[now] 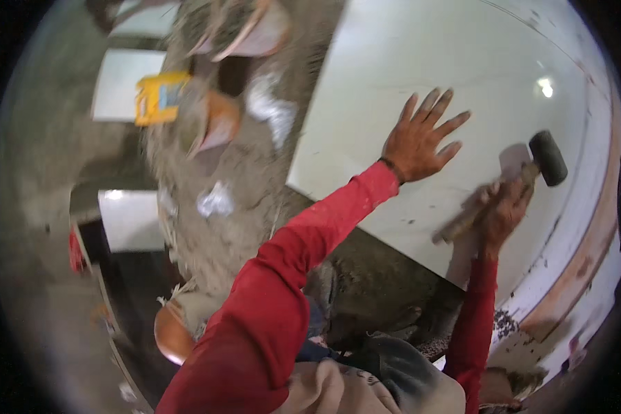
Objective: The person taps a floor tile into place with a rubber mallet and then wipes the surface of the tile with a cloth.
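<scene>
My left hand (419, 143) lies over the large glossy white tile (366, 90) with its fingers spread and nothing in them. To its right, my right hand (505, 212) is closed around the wooden handle of a rubber mallet (549, 159). The mallet's dark cylindrical head points to the far right, above the tile, and casts a shadow on it. The handle's end sticks out to the left of my fist. Whether the mallet head touches the tile, I cannot tell.
Left of the tile lies rough grey mortar or sand (207, 241) with crumpled plastic (216, 200). Tilted orange containers (221, 121) and a yellow packet (160, 99) stand farther off. White tile pieces (132, 221) lie at the left. A white wall edge (590, 165) curves along the right.
</scene>
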